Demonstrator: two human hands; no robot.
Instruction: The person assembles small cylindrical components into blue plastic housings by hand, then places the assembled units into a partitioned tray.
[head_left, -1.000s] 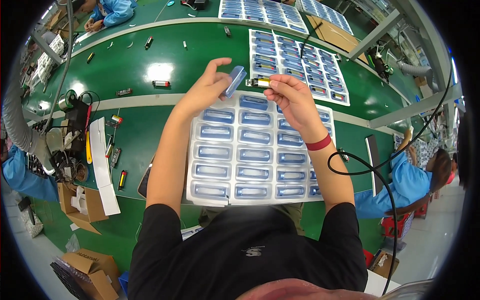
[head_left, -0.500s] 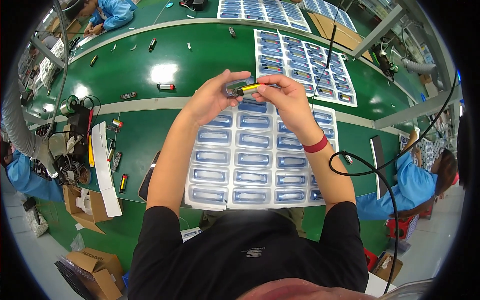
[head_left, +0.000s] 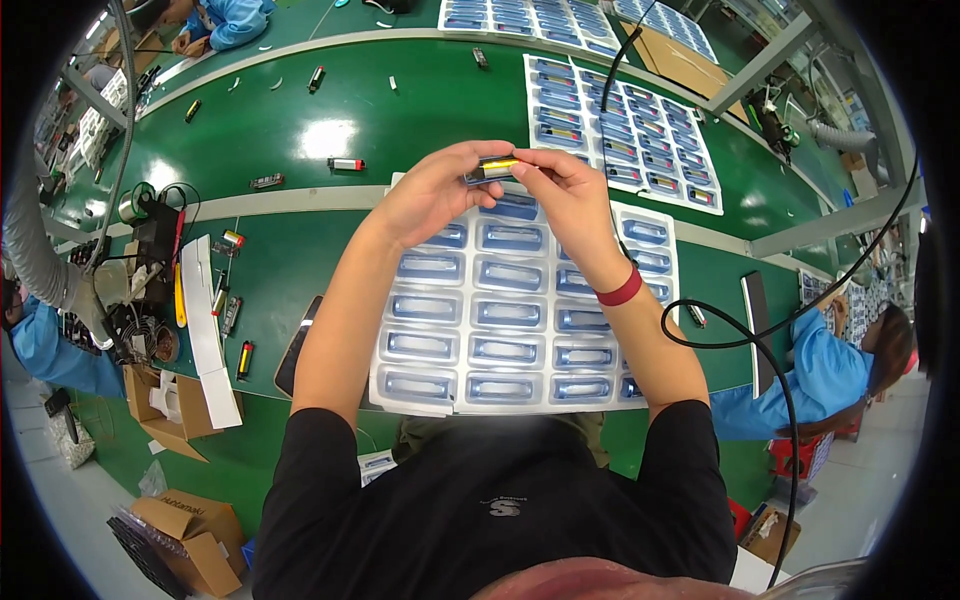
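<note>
Above the white tray [head_left: 455, 345] of clear blue plastic shells, my two hands meet over a small part. My left hand [head_left: 428, 190] cups a clear bluish plastic shell [head_left: 472, 180] between thumb and fingers. My right hand [head_left: 568, 190] pinches a yellow battery cell [head_left: 497, 166], which lies at least partly in the shell; the fingertips hide its right end. Most pockets of the tray beneath hold a blue shell [head_left: 507, 314] with no cell visible in it. My forearms cover part of the tray's sides.
Farther off, a second tray [head_left: 622, 135] holds shells with cells. Loose cells [head_left: 346, 164] lie across the green surface. At left are a soldering stand [head_left: 150, 250], a white strip [head_left: 203, 330] and a phone [head_left: 297, 350]. A black cable [head_left: 705, 347] loops at right; co-workers in blue sit on both sides.
The yellow cell has gone deeper into the shell, and my right hand has shifted slightly left. On the far green surface, the loose cells and second tray have moved right.
</note>
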